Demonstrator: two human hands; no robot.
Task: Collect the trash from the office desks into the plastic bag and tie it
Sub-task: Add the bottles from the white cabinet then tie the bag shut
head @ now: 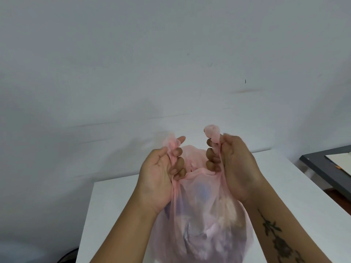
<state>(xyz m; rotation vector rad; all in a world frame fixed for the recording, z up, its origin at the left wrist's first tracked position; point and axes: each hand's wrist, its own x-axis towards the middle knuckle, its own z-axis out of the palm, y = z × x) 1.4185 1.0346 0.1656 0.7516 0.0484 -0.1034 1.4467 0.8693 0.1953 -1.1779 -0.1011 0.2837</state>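
while the left hand (161,173) and right hand (233,166) each curl their fingers round a gathered handle of the filled plastic bag (205,221) above the white desk (117,205), collecting looks finished and the knot remains untied.

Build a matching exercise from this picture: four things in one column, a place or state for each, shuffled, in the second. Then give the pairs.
Column one
1. thin pink see-through plastic bag
2. left hand
3. white flat-topped desk
4. dark grey desk

Column two
A. at the right edge of the view
B. grips the bag
C. holds trash, top not yet knotted
D. lies beneath the bag

Pairs: 1-C, 2-B, 3-D, 4-A
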